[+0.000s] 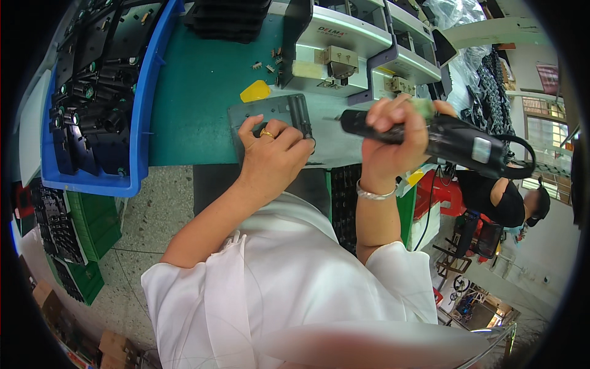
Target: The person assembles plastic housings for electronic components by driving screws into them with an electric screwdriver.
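Note:
My right hand [393,138] is closed round a black electric screwdriver [452,141], raised at the front right of the bench. Its slim bit points left, towards a dark grey plastic panel [276,106], with a gap between them. Bent fingers of my left hand [270,157] press on the near part of that panel and grip its edge. A round tube shape runs along the panel's right side. Under my left palm the panel is hidden. Just beyond it lies a flat yellow piece [255,91], with several small metal-and-brown components [269,68] farther back.
On the left stands a blue bin [145,117] full of black plastic parts. Grey metal machines [341,37] line the back of the green bench mat [196,104]. Black trays [227,21] are stacked at the back. Another person [507,200] is at far right.

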Demonstrator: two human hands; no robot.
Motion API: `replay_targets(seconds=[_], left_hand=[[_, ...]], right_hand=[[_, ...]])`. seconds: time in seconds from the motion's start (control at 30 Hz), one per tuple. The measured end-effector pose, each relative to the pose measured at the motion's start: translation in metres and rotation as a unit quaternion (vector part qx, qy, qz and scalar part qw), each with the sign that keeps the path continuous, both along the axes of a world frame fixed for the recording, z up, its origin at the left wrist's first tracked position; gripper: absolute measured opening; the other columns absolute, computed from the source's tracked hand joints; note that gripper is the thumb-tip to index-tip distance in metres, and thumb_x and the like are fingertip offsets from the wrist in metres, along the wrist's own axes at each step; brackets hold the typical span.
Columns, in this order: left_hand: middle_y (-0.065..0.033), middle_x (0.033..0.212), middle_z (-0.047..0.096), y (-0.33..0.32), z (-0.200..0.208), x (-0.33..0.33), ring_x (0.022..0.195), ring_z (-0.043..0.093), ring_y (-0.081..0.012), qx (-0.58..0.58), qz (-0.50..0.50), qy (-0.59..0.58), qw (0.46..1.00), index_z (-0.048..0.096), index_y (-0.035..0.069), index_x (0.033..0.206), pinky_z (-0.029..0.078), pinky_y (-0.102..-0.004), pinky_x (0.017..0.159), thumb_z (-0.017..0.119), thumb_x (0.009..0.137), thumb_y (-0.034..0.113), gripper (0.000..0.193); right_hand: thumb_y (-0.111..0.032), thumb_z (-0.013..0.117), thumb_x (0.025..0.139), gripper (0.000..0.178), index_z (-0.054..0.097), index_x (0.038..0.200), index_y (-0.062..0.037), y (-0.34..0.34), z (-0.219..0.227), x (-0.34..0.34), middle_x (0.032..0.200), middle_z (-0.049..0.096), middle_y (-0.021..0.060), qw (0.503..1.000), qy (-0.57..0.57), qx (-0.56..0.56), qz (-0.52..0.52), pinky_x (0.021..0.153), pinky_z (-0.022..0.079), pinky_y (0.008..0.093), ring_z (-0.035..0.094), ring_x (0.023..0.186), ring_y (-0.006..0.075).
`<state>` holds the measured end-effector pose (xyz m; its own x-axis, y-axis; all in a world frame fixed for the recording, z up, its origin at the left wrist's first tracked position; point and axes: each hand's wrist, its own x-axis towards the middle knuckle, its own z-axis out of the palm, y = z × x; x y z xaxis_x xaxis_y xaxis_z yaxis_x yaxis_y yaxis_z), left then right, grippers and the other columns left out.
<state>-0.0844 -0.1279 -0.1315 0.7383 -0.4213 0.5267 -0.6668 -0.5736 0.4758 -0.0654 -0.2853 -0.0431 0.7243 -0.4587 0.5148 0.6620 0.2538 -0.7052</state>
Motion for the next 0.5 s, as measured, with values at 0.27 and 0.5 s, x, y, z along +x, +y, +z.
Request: replay_targets(seconds=[0.27,0.5], left_hand=[[0.0064,0.078,0.059,-0.005,0.004,0.002,0.086,0.056,-0.0146,-0.018,0.002,0.024,1.0,0.066,0.018,0.079,0.024,-0.0467,0.095,0.075,0.072,0.019,0.011],[0.0067,0.079,0.058,-0.005,0.004,0.001,0.086,0.056,-0.0141,-0.015,0.011,0.006,1.0,0.066,0.019,0.078,0.024,-0.0467,0.095,0.075,0.072,0.019,0.011]], right_hand=[[0.005,0.056,0.083,0.041,0.036,0.117,-0.0038,-0.006,0.015,0.044,0.064,0.057,0.011,0.994,-0.052,-0.061,-0.072,0.049,0.052,0.0319,0.054,0.047,0.0162],[0.004,0.058,0.083,0.04,0.036,0.116,-0.0016,-0.009,0.006,0.055,0.063,0.058,0.0111,0.993,-0.064,-0.077,-0.056,0.05,0.052,0.0283,0.056,0.048,0.0152]])
